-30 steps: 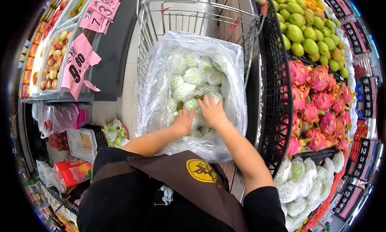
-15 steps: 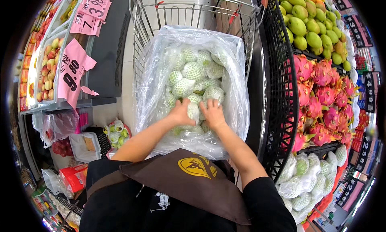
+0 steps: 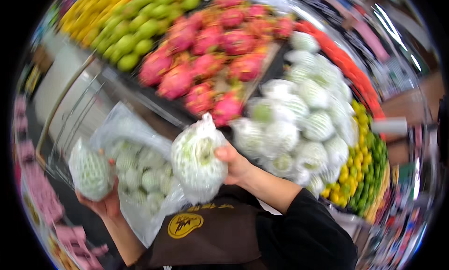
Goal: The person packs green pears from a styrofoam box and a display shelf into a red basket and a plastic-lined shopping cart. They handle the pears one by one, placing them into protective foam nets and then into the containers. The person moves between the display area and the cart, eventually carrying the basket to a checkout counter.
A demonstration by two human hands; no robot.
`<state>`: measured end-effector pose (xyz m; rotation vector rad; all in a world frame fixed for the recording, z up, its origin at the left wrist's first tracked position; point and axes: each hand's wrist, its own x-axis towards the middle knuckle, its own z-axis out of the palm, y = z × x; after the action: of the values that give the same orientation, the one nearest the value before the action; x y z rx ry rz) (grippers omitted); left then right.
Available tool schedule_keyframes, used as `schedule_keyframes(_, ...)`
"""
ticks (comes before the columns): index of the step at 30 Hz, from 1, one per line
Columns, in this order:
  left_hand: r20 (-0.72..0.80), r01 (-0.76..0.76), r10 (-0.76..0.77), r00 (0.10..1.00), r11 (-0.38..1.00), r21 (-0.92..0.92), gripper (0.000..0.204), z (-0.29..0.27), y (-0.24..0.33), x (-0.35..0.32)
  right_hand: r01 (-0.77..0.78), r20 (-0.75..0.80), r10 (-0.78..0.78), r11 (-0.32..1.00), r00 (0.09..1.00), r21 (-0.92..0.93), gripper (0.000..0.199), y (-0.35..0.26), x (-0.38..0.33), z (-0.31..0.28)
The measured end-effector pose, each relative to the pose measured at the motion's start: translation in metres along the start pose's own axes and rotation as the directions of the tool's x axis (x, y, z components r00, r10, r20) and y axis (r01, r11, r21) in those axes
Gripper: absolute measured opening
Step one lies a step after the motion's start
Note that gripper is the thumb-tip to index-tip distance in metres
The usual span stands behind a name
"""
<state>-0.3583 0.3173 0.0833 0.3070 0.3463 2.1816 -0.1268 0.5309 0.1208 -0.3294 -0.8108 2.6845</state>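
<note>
My left hand is closed around the underside of a net-wrapped guava, a pale green fruit in white foam net and clear film. Another wrapped guava, larger in view, is gripped from its right side by my right hand. Both fruits are held up, apart from each other. Between and below them, more net-wrapped guavas lie in a clear plastic liner in the shopping cart. Past my right hand is a display pile of similar wrapped guavas.
Pink dragon fruit are heaped beyond my hands, beside green mangoes and yellow fruit. Small yellow and green citrus sit at the right of the guava pile. A red padded edge borders the display.
My view has turned right toward the display. Both hands were down among the guavas in the liner; each has now lifted out, holding one wrapped guava.
</note>
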Motion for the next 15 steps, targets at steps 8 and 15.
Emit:
schedule_keyframes(8,0.193,0.215,-0.374,0.907,0.806,0.552,0.113,0.158,-0.167,0.065,0.451,0.144,-0.968,-0.037,0.206,-0.892,0.091,-0.194,-0.219,0.008)
schedule_keyframes(15,0.495,-0.003,-0.483,0.722,0.714,0.7,0.093,0.322,-0.351,0.148,0.13,0.201,-0.979,-0.203,-0.03,-0.97,0.07,-0.303,-0.297,-0.067)
